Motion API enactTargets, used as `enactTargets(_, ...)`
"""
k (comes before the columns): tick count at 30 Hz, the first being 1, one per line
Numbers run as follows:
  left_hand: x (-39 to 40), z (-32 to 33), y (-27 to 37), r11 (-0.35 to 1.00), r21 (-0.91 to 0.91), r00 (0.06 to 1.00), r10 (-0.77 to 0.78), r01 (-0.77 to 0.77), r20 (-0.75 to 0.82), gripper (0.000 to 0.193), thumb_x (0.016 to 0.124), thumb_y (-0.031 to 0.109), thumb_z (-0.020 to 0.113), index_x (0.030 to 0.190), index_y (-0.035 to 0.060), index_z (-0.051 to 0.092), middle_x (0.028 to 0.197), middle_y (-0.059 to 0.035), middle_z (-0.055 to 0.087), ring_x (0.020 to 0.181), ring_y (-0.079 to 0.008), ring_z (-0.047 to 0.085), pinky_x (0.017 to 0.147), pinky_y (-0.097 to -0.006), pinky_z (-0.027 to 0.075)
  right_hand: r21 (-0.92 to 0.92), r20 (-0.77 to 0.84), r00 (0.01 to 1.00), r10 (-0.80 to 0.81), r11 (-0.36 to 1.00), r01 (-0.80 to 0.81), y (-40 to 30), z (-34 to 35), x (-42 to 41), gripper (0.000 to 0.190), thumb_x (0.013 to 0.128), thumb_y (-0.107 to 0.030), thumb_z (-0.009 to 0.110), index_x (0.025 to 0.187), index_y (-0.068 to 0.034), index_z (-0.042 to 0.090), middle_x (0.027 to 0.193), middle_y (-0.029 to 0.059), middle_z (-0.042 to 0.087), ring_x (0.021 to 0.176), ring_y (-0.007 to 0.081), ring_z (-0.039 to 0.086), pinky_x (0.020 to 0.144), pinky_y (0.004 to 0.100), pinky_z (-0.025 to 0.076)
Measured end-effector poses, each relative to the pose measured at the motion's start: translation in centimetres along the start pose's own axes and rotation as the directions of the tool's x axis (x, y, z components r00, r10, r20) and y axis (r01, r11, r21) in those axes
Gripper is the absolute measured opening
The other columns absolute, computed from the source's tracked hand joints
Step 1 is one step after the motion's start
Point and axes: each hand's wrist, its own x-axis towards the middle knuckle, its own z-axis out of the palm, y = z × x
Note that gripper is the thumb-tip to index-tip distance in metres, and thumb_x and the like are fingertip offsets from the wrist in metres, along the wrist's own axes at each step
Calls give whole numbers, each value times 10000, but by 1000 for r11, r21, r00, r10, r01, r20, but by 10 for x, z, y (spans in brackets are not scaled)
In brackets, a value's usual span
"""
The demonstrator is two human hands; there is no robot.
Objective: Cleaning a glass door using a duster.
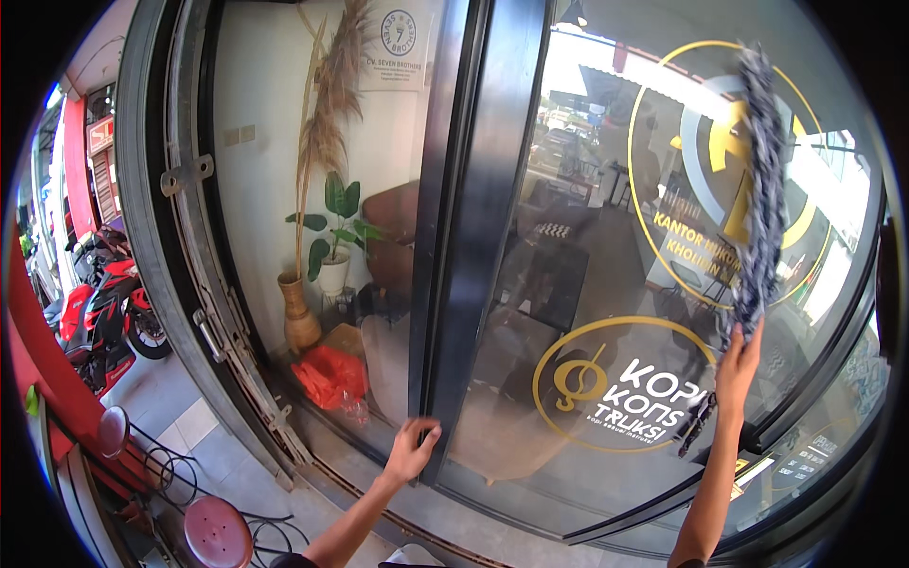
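Observation:
My right hand [740, 369] is raised at the right, closed around the lower end of a long, shaggy dark-and-white duster [761, 184]. The duster stands nearly upright in front of the glass door pane [611, 284], across a round yellow and grey decal; whether it touches the glass I cannot tell. Below it, another round decal [534, 383] with writing is on the same pane. Low in the middle, my left hand [414, 449] is held before the black door frame [444, 397], fingers loosely curled, holding nothing visible.
Red round stools [218, 532] and a red and black motorcycle [106, 305] stand at the left. A metal folding-gate track [234, 355] runs beside the glass. Behind the glass are a woven vase [302, 323], a potted plant [334, 273], a red plastic bag [330, 376] and chairs.

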Motion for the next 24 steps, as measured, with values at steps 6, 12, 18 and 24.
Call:
enactTargets(6, 127, -37, 95, 841, 380, 770, 519, -384, -371, 656, 836, 231, 634, 1348, -37, 324, 1406, -261, 281, 1307, -438, 271, 1078, -488, 240, -289, 541, 799, -263, 834, 470, -101, 22, 57, 665, 750, 22, 572, 1372, -166, 429, 1103, 238, 595, 831, 429, 594, 721, 418, 510)
enactTargets(12, 199, -34, 94, 827, 419, 715, 546, -375, -436, 717, 851, 279, 627, 1354, -87, 271, 1392, -289, 284, 1295, -445, 272, 1058, -500, 237, -434, 596, 719, -357, 610, 663, -107, 16, 126, 686, 734, 18, 574, 1369, -197, 427, 932, 214, 618, 710, 400, 591, 613, 481, 469)
enactTargets(18, 212, -34, 65, 772, 508, 636, 618, -382, -462, 628, 840, 271, 634, 1286, -71, 354, 1384, -272, 319, 1260, -425, 322, 1005, -518, 272, -225, 304, 953, 6, 972, 65, -173, 62, 143, 506, 912, -33, 468, 1394, -22, 314, 752, 332, 545, 679, 442, 577, 671, 439, 471)
enactTargets(24, 212, -29, 65, 753, 514, 595, 648, -410, -475, 586, 814, 252, 652, 1248, -53, 402, 1376, -251, 355, 1244, -418, 348, 984, -529, 280, -296, 390, 916, -90, 930, 217, -98, 62, 49, 513, 906, -59, 494, 1359, 67, 289, 897, 371, 567, 808, 509, 582, 718, 474, 469)
